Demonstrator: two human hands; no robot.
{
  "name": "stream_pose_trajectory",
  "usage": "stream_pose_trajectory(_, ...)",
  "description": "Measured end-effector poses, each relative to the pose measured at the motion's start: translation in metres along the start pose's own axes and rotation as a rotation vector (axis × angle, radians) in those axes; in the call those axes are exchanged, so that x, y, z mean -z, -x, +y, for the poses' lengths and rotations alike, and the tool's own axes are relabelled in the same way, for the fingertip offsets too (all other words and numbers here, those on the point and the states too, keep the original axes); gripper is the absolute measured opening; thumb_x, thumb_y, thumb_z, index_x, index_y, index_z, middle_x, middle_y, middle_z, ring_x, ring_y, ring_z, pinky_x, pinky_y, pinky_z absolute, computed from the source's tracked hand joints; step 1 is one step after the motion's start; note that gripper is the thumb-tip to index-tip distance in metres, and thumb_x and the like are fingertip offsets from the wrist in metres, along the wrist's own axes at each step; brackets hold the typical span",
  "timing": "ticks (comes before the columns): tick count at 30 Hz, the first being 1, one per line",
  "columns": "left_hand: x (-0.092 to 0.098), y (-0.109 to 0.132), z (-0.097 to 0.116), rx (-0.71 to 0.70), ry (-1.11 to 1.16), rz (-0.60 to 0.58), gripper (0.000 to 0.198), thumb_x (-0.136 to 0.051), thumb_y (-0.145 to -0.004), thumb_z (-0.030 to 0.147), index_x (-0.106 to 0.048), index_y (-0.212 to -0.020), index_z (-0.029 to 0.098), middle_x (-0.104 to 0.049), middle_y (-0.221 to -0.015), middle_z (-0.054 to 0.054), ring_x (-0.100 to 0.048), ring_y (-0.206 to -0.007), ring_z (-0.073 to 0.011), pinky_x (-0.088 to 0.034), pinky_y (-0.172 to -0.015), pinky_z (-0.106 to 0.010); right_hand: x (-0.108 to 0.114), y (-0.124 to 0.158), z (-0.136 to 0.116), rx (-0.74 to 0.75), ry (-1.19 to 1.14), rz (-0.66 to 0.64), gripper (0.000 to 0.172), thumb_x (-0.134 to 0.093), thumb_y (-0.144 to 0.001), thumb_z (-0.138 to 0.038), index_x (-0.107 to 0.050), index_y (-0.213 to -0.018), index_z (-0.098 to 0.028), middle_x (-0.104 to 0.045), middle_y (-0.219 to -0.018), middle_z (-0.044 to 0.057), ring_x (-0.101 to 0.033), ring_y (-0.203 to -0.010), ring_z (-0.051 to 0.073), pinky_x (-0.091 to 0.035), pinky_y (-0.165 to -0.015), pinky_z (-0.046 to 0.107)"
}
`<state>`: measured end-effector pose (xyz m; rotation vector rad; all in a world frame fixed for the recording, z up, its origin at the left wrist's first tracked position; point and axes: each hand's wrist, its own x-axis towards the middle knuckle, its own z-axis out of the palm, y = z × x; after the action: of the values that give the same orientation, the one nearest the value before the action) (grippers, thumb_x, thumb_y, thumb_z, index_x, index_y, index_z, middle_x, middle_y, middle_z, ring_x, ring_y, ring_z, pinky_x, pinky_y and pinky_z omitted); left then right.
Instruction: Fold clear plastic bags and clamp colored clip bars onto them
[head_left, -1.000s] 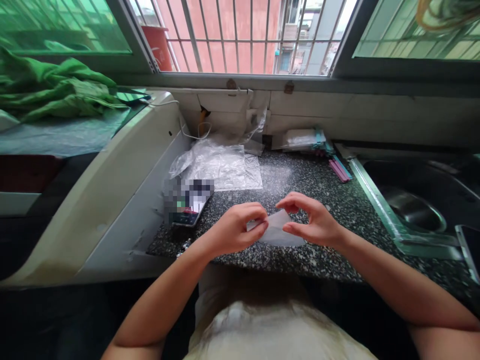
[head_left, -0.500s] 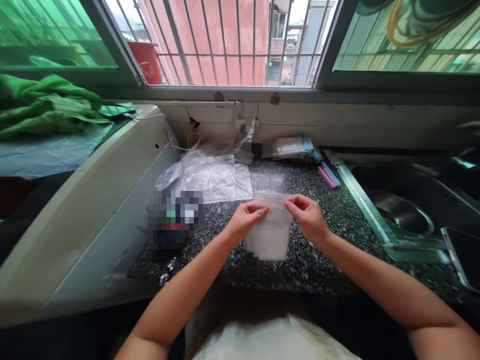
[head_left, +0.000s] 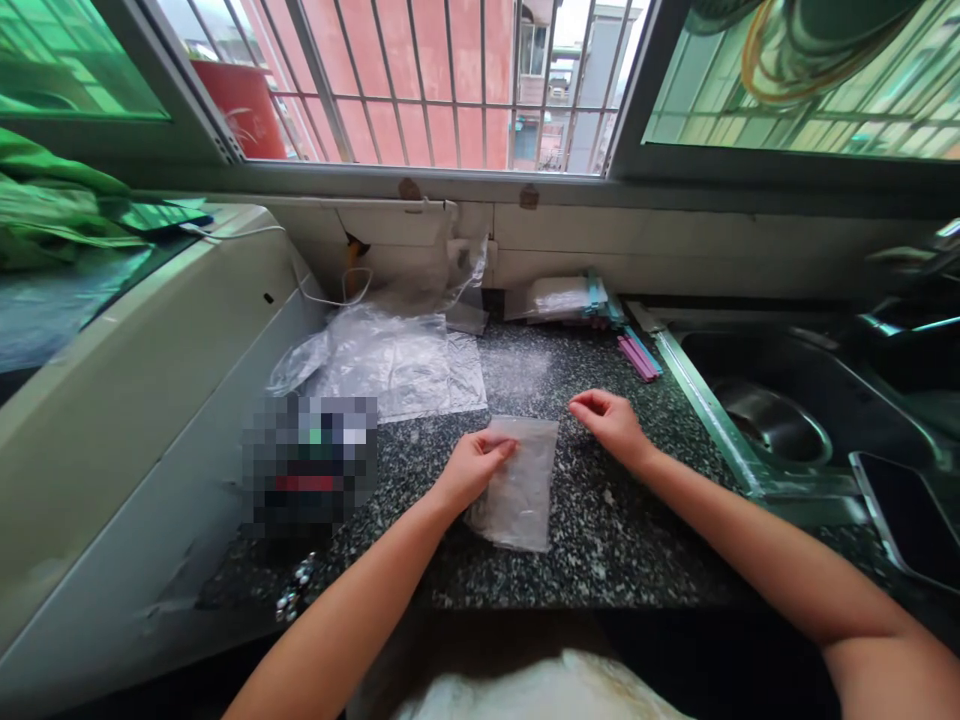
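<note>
Between the thumb and fingers of my left hand (head_left: 480,462) is the upper left part of a small clear plastic bag (head_left: 525,495). It hangs flat over the speckled counter, and its layers look slightly offset at the lower left. Just to the right, apart from the bag, my right hand (head_left: 609,425) is closed with thumb and fingertips together. Whatever those fingers hold, if anything, is too small to make out. Beyond my left hand lies a large crinkled plastic sheet or bag (head_left: 405,365).
Behind lie a stack of clear packets (head_left: 562,298) with blue edges and some pink strips (head_left: 637,357). A sink (head_left: 757,400) is set in on the right, with a phone (head_left: 911,520) at its near edge. A pixelated object (head_left: 311,460) stands left, beside a pale appliance (head_left: 135,360).
My right hand has come off the bag's upper right edge. My left hand keeps the bag, now lower in view. The whole view has shifted slightly.
</note>
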<state>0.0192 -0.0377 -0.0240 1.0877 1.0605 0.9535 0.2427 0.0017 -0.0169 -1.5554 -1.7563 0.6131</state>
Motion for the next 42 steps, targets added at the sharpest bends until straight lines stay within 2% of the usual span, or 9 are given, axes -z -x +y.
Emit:
stream_pose_trajectory(6,0.001,0.003,0.004,0.01,-0.023,-0.016,0.035,-0.073,-0.056,0.046,-0.07,-0.067,0.012,-0.067,-0.065,-0.004,-0.055,-0.06,-0.0138,-0.041,-0.062,-0.026,0.06,-0.053,0.045,-0.122,0.314,0.227,0.022,-0.056,-0.074,-0.033,-0.067,-0.076,-0.013,-0.066,-0.083,0.014,-0.059,-0.082,0.026,-0.043,-0.071,0.037)
stream_pose_trajectory(9,0.002,0.004,0.006,0.03,0.029,-0.023,0.035,-0.074,-0.053,0.045,-0.069,-0.065,0.012,-0.066,-0.062,-0.003,-0.053,-0.057,-0.0126,-0.041,-0.061,-0.025,0.073,-0.065,0.058,-0.191,0.647,0.247,0.026,-0.053,-0.078,-0.032,-0.069,-0.084,-0.013,-0.065,-0.091,0.017,-0.059,-0.088,0.029,-0.042,-0.068,0.036)
stream_pose_trajectory(11,0.002,0.004,0.006,0.061,0.1,-0.034,0.035,-0.076,-0.05,0.044,-0.068,-0.065,0.012,-0.066,-0.06,-0.002,-0.052,-0.055,-0.0117,-0.04,-0.059,-0.024,0.075,-0.067,0.062,-0.218,0.851,0.21,0.029,-0.05,-0.08,-0.033,-0.069,-0.09,-0.014,-0.065,-0.094,0.016,-0.059,-0.089,0.029,-0.042,-0.066,0.035)
stream_pose_trajectory(15,0.003,0.005,0.008,0.135,0.219,-0.068,0.035,-0.077,-0.047,0.041,-0.067,-0.064,0.012,-0.064,-0.058,-0.001,-0.051,-0.051,-0.0099,-0.039,-0.055,-0.023,0.07,-0.069,0.066,-0.21,0.99,0.144,0.032,-0.048,-0.081,-0.036,-0.068,-0.096,-0.016,-0.066,-0.095,0.014,-0.059,-0.089,0.027,-0.042,-0.066,0.033)
stream_pose_trajectory(21,0.004,0.006,0.011,0.147,0.223,-0.061,0.031,-0.076,-0.049,0.039,-0.064,-0.059,0.012,-0.06,-0.054,-0.001,-0.047,-0.047,-0.0084,-0.035,-0.05,-0.021,0.068,-0.068,0.067,-0.119,1.015,0.108,0.03,-0.045,-0.082,-0.033,-0.069,-0.092,-0.018,-0.067,-0.092,0.012,-0.058,-0.086,0.025,-0.041,-0.069,0.033)
stream_pose_trajectory(25,0.004,0.005,0.011,0.155,0.249,-0.047,0.03,-0.076,-0.049,0.037,-0.063,-0.058,0.012,-0.058,-0.052,0.0,-0.045,-0.047,-0.0075,-0.033,-0.048,-0.02,0.07,-0.068,0.069,-0.181,1.046,0.166,0.036,-0.046,-0.081,-0.034,-0.067,-0.098,-0.011,-0.067,-0.092,0.017,-0.059,-0.088,0.028,-0.04,-0.069,0.035)
stream_pose_trajectory(34,0.004,0.004,0.014,0.172,0.318,-0.036,0.03,-0.077,-0.049,0.036,-0.065,-0.063,0.012,-0.061,-0.056,-0.001,-0.05,-0.051,-0.0091,-0.036,-0.052,-0.021,0.063,-0.07,0.067,-0.181,0.962,0.141,0.028,-0.049,-0.078,-0.035,-0.068,-0.079,-0.015,-0.066,-0.077,0.014,-0.06,-0.076,0.026,-0.042,-0.064,0.036)
stream_pose_trajectory(37,0.004,0.004,0.013,0.167,0.319,-0.029,0.031,-0.076,-0.051,0.038,-0.065,-0.064,0.012,-0.062,-0.057,-0.002,-0.051,-0.052,-0.0098,-0.036,-0.052,-0.021,0.056,-0.058,0.05,-0.04,0.791,0.205,0.021,-0.052,-0.076,-0.032,-0.065,-0.072,-0.016,-0.065,-0.074,0.011,-0.059,-0.074,0.024,-0.043,-0.064,0.034)
stream_pose_trajectory(42,0.005,0.006,0.014,0.192,0.332,-0.032,0.034,-0.076,-0.053,0.041,-0.066,-0.068,0.012,-0.062,-0.058,-0.002,-0.051,-0.052,-0.0107,-0.036,-0.052,-0.022,0.034,-0.012,-0.009,0.49,0.375,0.312,0.018,-0.052,-0.081,-0.032,-0.06,-0.073,-0.018,-0.061,-0.068,0.005,-0.056,-0.066,0.018,-0.045,-0.062,0.032)
